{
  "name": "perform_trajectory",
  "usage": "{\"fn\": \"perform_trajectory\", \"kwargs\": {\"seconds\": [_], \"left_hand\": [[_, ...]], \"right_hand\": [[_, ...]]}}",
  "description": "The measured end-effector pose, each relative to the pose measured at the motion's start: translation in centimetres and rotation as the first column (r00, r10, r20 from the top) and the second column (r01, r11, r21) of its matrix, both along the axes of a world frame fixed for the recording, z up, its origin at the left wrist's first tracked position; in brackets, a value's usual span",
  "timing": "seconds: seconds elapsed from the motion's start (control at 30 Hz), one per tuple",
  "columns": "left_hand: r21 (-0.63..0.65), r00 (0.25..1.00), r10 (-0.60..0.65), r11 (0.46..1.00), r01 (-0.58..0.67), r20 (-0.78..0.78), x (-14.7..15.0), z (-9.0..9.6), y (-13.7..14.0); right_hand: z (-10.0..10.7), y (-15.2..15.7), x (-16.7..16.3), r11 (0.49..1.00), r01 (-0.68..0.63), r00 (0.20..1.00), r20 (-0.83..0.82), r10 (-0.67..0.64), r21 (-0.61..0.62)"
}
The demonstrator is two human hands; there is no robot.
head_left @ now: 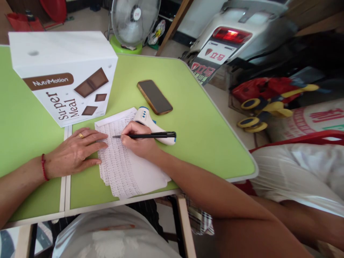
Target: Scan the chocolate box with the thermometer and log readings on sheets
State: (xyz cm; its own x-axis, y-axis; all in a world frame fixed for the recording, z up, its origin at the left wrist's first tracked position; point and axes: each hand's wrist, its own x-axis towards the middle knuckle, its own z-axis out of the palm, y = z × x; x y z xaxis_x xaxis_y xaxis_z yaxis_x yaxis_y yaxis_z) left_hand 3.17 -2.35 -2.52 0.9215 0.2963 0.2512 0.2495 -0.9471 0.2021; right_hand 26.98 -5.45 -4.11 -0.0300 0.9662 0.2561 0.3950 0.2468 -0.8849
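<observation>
My right hand [138,138] grips a black pen [158,135], its tip over a sheet of lined handwriting. The sheet lies on top of a stack of written papers [123,175]. My left hand [80,150], with a gold ring and a red bracelet, lies flat with fingers spread. Its fingertips rest on the papers' left edge. Partly hidden behind my right hand is a white handheld device with blue buttons [143,115], shaped like a forehead thermometer. A phone [155,96] with a dark screen lies beyond it.
A white NutriMotion box [64,79] stands on the green table [212,143]. Behind the table are a fan [137,21] and a scooter [215,39]. At the right, a person in white clothing [301,172] sits near a red chair [309,138]; a yellow-and-red toy [264,107] lies beyond.
</observation>
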Motion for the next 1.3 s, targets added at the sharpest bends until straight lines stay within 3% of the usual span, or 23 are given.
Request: {"fn": "perform_trajectory", "kwargs": {"seconds": [0.73,0.97,1.3], "left_hand": [[-0.001,1.0,-0.007,1.0,0.007,-0.003,0.01,0.06,0.01],[-0.004,1.0,-0.004,1.0,0.005,0.005,0.0,0.08,0.01],[-0.015,1.0,0.0,1.0,0.0,0.0,0.01,0.06,0.02]], "right_hand": [[-0.37,0.22,0.14,0.998,0.043,0.999,-0.017,-0.042,0.034],[-0.35,0.14,0.26,1.0,-0.007,1.0,-0.008,0.007,-0.009],[-0.31,0.1,0.51,1.0,-0.004,1.0,-0.022,0.005,0.023]]}}
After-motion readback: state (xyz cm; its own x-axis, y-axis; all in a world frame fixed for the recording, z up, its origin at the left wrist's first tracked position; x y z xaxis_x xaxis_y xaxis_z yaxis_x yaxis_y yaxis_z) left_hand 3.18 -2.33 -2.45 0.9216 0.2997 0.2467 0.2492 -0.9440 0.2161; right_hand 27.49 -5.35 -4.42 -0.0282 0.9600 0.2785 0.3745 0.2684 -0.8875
